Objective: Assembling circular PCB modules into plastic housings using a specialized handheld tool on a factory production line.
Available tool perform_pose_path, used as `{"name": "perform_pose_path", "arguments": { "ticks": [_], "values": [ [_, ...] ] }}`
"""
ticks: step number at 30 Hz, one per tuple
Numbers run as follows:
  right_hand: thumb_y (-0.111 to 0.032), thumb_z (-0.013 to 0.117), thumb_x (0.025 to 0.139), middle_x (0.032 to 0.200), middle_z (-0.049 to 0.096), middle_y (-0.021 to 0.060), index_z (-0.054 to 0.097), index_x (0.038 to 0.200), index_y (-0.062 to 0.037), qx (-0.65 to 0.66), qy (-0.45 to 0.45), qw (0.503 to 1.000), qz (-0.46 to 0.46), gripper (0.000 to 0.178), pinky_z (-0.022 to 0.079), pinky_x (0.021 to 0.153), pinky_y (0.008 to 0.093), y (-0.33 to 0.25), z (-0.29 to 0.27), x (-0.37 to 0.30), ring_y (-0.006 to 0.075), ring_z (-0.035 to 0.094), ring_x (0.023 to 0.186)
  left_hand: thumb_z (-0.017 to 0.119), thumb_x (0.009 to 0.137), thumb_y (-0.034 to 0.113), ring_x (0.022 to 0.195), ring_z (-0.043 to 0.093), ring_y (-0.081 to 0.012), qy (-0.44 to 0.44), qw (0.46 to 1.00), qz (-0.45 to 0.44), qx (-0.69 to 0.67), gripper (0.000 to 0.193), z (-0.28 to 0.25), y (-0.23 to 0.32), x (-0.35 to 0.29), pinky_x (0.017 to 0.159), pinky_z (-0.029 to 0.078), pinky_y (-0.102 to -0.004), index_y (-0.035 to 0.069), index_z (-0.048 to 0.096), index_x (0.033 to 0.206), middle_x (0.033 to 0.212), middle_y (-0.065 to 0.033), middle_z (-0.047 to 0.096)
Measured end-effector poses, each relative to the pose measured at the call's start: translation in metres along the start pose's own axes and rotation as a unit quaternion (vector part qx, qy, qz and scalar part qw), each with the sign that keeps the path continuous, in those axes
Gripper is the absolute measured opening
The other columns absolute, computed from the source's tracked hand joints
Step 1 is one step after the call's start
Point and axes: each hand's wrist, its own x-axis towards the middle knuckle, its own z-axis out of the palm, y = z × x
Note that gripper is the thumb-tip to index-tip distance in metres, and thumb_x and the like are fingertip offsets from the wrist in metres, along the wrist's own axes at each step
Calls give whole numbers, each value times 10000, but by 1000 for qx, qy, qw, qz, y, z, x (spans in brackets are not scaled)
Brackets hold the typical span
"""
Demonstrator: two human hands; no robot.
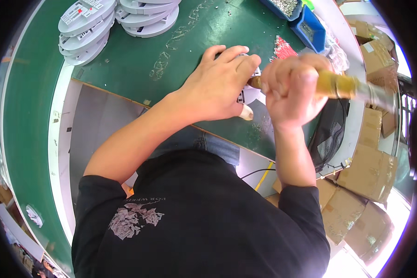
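Observation:
My left hand (220,83) is spread over a white round part (252,95) with black markings and holds it on the green table. Most of that part is hidden under my fingers. A pale wrap covers one fingertip, close to the part's near edge. In my right hand (294,88), fingers wrapped round it, is a screwdriver (336,85) with a yellow body. Its brown front end points left at the white part, beside my left fingers. Motion blurs the tool's metal rear end, and the tip cannot be made out.
Stacked white discs (85,32) stand at the far left of the green table (125,69); another stack (150,23) is beside them. Blue bins (308,30) with small metal pieces sit far right, near red pieces (283,48). A black bag (330,132) and cardboard boxes (368,173) lie right.

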Motion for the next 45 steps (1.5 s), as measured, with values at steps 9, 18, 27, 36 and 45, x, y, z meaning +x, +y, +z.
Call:
{"name": "perform_pose_path", "arguments": {
  "ticks": [9,18,27,36,45],
  "values": [
    [-238,536,1001,641,460,-8,588,1145,37,101,136,976,134,315,386,450,278,-59,-39,11,64,377,471,810,734,252,1236,521,-273,-25,981,-116,-151,783,-48,7,13,998,437,-422,11,405,1360,1211,-128,575],
    [-198,623,938,765,624,54,656,1014,36,11,92,933,348,249,394,449,224,-41,1,10,63,490,512,656,840,224,1241,503,-271,101,763,-77,-634,703,-34,17,11,1005,452,-415,24,323,1426,1382,-149,437],
    [-175,626,932,803,630,63,619,883,-6,5,92,930,357,176,404,453,230,-31,8,2,80,494,499,621,815,291,1274,495,-336,141,873,-34,-465,767,-27,23,6,1013,469,-462,45,278,1455,1417,-224,425],
    [-109,650,932,809,602,49,583,947,-23,193,94,963,165,109,436,482,246,-20,22,-10,89,520,587,600,822,291,1126,582,-347,126,800,-63,-583,752,-45,28,4,881,546,-443,60,265,1455,1336,-231,481],
    [-104,674,913,771,591,17,619,982,-28,197,76,930,301,117,433,501,241,-32,9,0,82,501,591,573,844,290,1102,591,-363,139,814,-86,-558,721,-39,32,2,849,553,-459,56,265,1452,1328,-227,485]
  ]
}}
